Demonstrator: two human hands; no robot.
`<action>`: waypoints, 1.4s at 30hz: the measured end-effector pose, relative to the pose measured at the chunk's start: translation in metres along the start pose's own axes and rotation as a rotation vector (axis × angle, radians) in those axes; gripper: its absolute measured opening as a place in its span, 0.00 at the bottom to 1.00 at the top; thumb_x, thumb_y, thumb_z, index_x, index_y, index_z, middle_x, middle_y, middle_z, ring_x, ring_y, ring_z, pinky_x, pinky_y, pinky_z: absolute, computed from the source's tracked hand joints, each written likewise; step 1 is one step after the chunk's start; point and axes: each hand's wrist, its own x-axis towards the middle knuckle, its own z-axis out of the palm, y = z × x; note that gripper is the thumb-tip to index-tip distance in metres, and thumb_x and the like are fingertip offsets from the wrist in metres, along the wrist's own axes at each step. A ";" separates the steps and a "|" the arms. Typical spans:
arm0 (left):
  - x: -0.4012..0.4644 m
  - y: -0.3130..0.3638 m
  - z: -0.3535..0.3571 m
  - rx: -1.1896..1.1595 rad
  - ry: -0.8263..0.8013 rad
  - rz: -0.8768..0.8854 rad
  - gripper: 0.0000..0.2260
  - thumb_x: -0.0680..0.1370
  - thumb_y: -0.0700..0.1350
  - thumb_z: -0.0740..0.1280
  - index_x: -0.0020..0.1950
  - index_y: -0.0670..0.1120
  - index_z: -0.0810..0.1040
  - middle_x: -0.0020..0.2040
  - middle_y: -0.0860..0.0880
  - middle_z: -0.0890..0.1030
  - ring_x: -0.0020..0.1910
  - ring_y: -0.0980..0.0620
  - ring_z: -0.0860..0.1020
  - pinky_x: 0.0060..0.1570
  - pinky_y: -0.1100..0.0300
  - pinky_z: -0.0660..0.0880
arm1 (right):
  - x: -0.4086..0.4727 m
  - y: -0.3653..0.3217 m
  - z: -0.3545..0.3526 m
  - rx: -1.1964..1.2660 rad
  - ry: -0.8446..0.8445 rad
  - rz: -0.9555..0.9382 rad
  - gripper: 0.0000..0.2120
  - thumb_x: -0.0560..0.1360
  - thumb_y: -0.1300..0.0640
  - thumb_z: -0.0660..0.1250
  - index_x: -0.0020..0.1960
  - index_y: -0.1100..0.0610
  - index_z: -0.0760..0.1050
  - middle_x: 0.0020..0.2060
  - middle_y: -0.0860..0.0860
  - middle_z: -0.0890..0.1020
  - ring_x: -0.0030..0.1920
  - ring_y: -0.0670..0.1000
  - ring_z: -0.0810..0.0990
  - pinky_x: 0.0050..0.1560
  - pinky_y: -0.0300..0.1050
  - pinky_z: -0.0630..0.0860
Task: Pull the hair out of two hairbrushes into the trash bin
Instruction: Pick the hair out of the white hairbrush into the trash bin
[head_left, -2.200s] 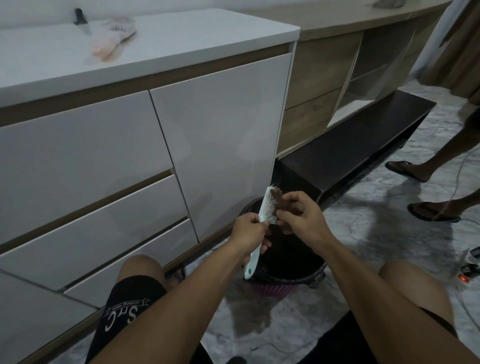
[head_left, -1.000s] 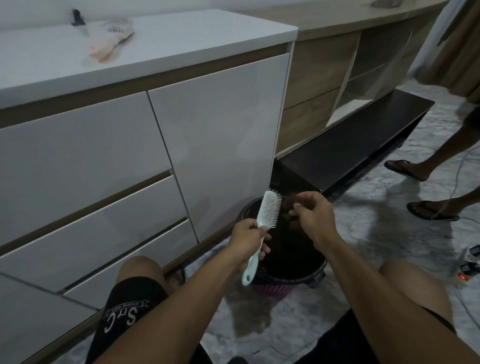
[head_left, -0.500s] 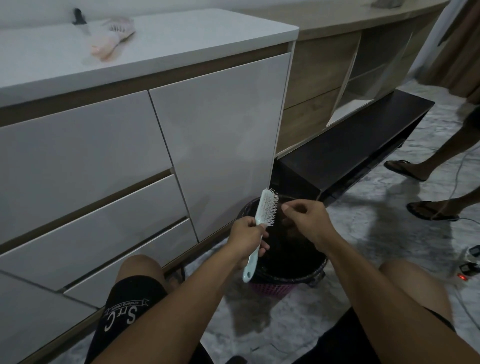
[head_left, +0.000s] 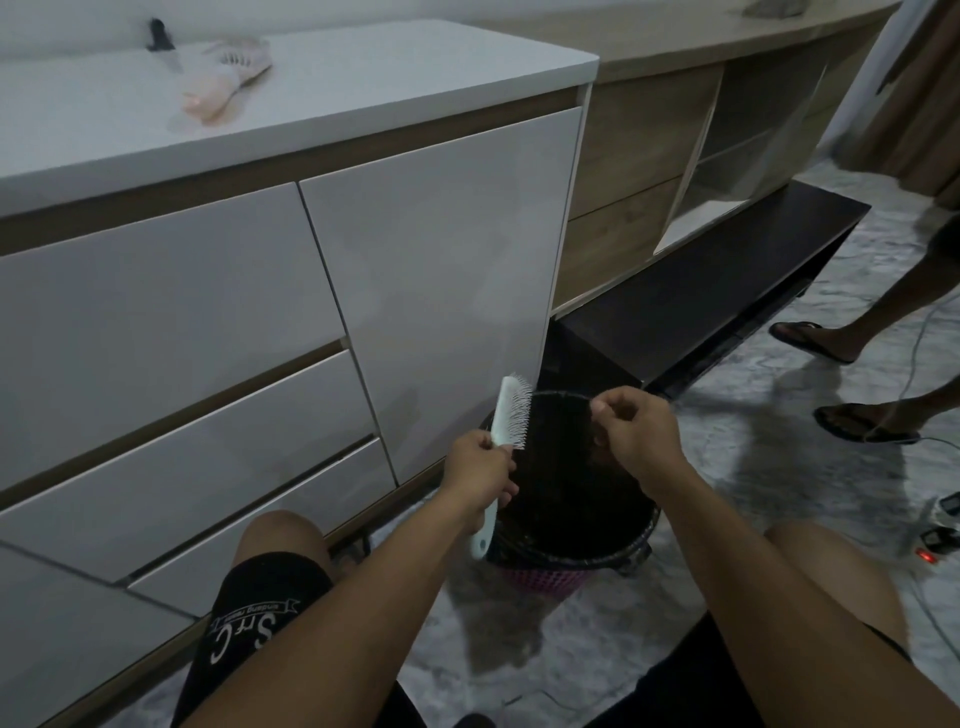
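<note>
A white hairbrush (head_left: 511, 415) stands upright over the left rim of the black-lined trash bin (head_left: 613, 558), bristles facing right. My left hand (head_left: 480, 467) grips its handle. My right hand (head_left: 631, 431) hovers over the bin's opening, a short way right of the bristles, thumb and forefinger pinched. A small dark tuft of hair seems to hang below the pinch, hard to make out against the dark liner. A second, pink hairbrush (head_left: 223, 78) lies on the white countertop at upper left.
The white cabinet (head_left: 441, 260) stands just behind the bin. A low black bench (head_left: 701, 291) runs off to the right. Another person's sandalled feet (head_left: 810, 338) are on the marble floor at right, with a power strip (head_left: 940, 535) and cables nearby. My knees flank the bin.
My right hand took a clump off the bristles, lowered it over the bin, returned to the bristles, and now has drawn away to the right, pinched. The brush stayed upright in my left hand.
</note>
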 end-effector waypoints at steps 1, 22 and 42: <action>0.000 0.001 -0.002 0.004 -0.009 -0.003 0.06 0.79 0.41 0.63 0.43 0.44 0.73 0.39 0.44 0.78 0.26 0.51 0.74 0.24 0.60 0.69 | 0.001 0.000 0.000 0.016 0.006 0.002 0.06 0.79 0.59 0.66 0.45 0.53 0.79 0.41 0.53 0.82 0.47 0.58 0.83 0.50 0.53 0.81; -0.014 0.010 0.003 0.180 -0.163 0.089 0.14 0.77 0.40 0.66 0.63 0.45 0.79 0.48 0.47 0.83 0.34 0.52 0.78 0.32 0.60 0.75 | -0.017 -0.004 0.011 0.036 -0.104 -0.045 0.22 0.67 0.53 0.79 0.55 0.56 0.73 0.44 0.51 0.83 0.40 0.50 0.85 0.38 0.42 0.82; -0.016 0.003 0.003 0.343 0.025 0.308 0.25 0.69 0.38 0.76 0.64 0.43 0.78 0.42 0.51 0.80 0.43 0.52 0.79 0.51 0.57 0.78 | -0.009 0.001 0.008 0.094 -0.021 0.076 0.20 0.70 0.49 0.76 0.57 0.54 0.76 0.49 0.50 0.82 0.45 0.48 0.82 0.43 0.44 0.81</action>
